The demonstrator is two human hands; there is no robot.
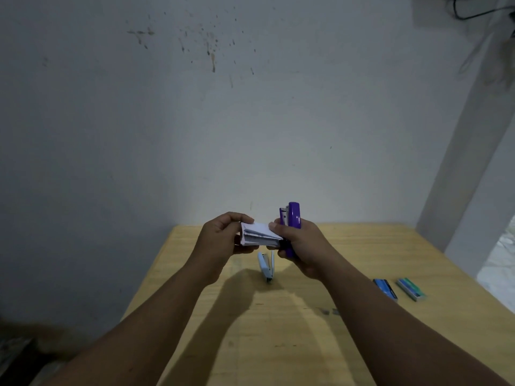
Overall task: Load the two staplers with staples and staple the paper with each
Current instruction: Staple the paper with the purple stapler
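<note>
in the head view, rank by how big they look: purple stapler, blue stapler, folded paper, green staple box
1. purple stapler, partly hidden by the right hand
2. folded paper, in the left hand
3. blue stapler and green staple box: look alike, and distances differ, so unranked.

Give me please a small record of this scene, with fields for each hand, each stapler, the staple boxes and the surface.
left hand: holds a folded stack of white paper above the table
right hand: grips the purple stapler, upright, its lower end at the paper's edge
light blue stapler: lies on the table, below the hands, untouched
staple boxes: blue box and green box, side by side on the table's right
loose staples: small strips near the boxes
surface: wooden table against a white wall
</note>
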